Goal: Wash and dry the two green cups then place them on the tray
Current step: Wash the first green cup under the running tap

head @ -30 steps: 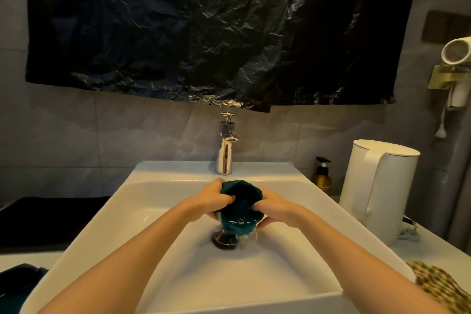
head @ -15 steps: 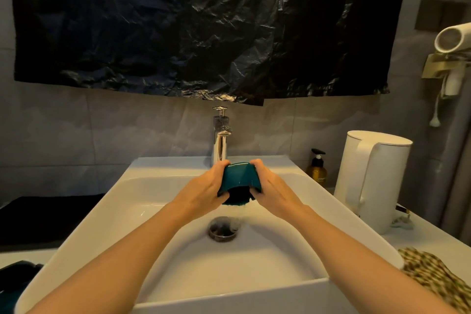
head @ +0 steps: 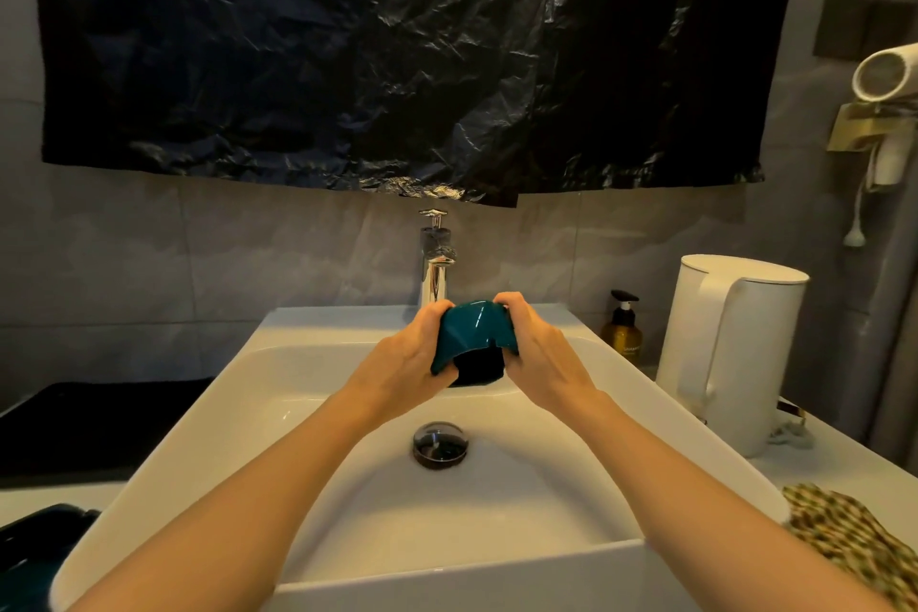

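Two hands, left hand and right hand, curled fingers around the green cup (mouth tilted downward), between them, just before the faucet, above the sink, clear of its rims.

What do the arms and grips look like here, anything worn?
Left grip and right grip are bare hands: no gloves, and no rings, watch or bands visible. Left forearm and right forearm are bare too, with no sleeve in view up to the frame edge.

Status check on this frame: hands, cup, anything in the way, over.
Left hand and right hand both grip green cup. Cup tipped mouth-down over sink, before faucet. Nothing in the way.
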The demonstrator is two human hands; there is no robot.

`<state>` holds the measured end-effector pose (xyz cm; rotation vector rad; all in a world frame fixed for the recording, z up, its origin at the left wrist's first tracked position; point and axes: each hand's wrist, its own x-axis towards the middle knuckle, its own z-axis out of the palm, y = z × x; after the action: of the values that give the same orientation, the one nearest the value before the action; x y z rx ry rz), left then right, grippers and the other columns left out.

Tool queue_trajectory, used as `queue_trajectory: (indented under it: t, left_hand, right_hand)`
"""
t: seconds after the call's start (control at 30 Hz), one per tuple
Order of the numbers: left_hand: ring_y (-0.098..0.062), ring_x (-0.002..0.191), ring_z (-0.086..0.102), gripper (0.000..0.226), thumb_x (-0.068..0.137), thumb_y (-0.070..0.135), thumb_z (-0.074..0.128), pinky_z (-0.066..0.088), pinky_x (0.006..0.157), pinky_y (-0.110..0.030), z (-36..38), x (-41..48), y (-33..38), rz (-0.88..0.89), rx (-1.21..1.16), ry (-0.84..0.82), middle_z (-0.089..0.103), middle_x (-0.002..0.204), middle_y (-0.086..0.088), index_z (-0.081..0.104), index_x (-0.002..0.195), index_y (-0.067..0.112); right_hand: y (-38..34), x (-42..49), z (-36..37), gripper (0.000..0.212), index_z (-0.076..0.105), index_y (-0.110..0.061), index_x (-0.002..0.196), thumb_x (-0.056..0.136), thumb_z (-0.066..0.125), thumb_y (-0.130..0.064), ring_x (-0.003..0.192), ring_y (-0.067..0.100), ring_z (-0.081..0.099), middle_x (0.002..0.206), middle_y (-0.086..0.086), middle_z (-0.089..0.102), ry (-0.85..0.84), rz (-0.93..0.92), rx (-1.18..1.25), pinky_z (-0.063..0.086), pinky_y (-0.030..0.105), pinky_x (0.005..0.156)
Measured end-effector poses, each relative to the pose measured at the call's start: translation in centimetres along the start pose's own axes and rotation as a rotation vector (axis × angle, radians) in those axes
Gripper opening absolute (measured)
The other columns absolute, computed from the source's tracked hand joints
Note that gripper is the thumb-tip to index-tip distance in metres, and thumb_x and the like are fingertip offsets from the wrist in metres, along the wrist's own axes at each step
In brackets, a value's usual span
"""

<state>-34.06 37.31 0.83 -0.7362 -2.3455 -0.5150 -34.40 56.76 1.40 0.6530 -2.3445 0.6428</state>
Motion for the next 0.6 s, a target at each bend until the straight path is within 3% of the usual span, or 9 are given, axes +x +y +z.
queue_trajectory:
  t: [0.13, 0.33, 0.43, 0.5, 0.6]
  left_hand:
    - [-0.018, 0.092, 0.060, 0.057, 0.086, 0.021, 0.060, 0.053, 0.078, -0.027, -0.9, 0.5, 1.0, -0.115, -0.174, -0.093, 0.059, 0.116, -0.004, 0.028, 0.132, 0.022]
    - [-0.026, 0.104, 0.058, 0.028, 0.091, 0.009, 0.051, 0.056, 0.082, -0.043, -2.2, 1.0, 1.5, -0.470, -0.478, -0.203, 0.057, 0.114, -0.009, 0.044, 0.116, 0.018]
    - [-0.034, 0.109, 0.056, 0.035, 0.090, -0.002, 0.050, 0.059, 0.071, -0.043, -4.0, 0.7, 2.1, -0.735, -0.690, -0.232, 0.052, 0.119, -0.011, 0.044, 0.121, 0.015]
    - [-0.038, 0.109, 0.056, 0.035, 0.091, -0.004, 0.050, 0.058, 0.069, -0.045, -5.8, 0.1, 3.0, -0.869, -0.797, -0.230, 0.051, 0.118, -0.012, 0.045, 0.121, 0.012]
    - [-0.037, 0.102, 0.058, 0.028, 0.092, -0.005, 0.047, 0.057, 0.072, -0.043, -8.3, -1.4, 3.4, -0.985, -0.903, -0.234, 0.052, 0.117, -0.016, 0.045, 0.118, 0.005]
  right_hand:
    - [-0.5, 0.4, -0.3, 0.033, 0.044, -0.017, 0.121, 0.091, 0.054, -0.006, 0.091, 0.023, 0.062, 0.108, 0.006, 0.064, 0.025, 0.055, 0.060, 0.057, 0.032, 0.076]
    - [-2.2, 1.3, -0.4, 0.019, 0.052, -0.023, 0.105, 0.089, 0.049, -0.014, 0.082, 0.024, 0.062, 0.095, 0.011, 0.065, -0.081, 0.360, 0.220, 0.059, 0.042, 0.067]
    - [-4.1, 2.1, -1.1, 0.022, 0.056, -0.017, 0.105, 0.086, 0.049, -0.013, 0.073, 0.021, 0.061, 0.092, 0.010, 0.065, -0.138, 0.416, 0.230, 0.057, 0.036, 0.055]
    - [-5.6, 2.6, -1.8, 0.024, 0.059, -0.016, 0.110, 0.087, 0.052, -0.015, 0.069, 0.017, 0.062, 0.093, 0.009, 0.066, -0.163, 0.428, 0.248, 0.057, 0.032, 0.055]
    - [-7.9, 2.7, -2.5, 0.026, 0.058, -0.020, 0.116, 0.090, 0.058, -0.022, 0.084, 0.017, 0.061, 0.103, 0.003, 0.064, -0.160, 0.351, 0.293, 0.057, 0.027, 0.059]
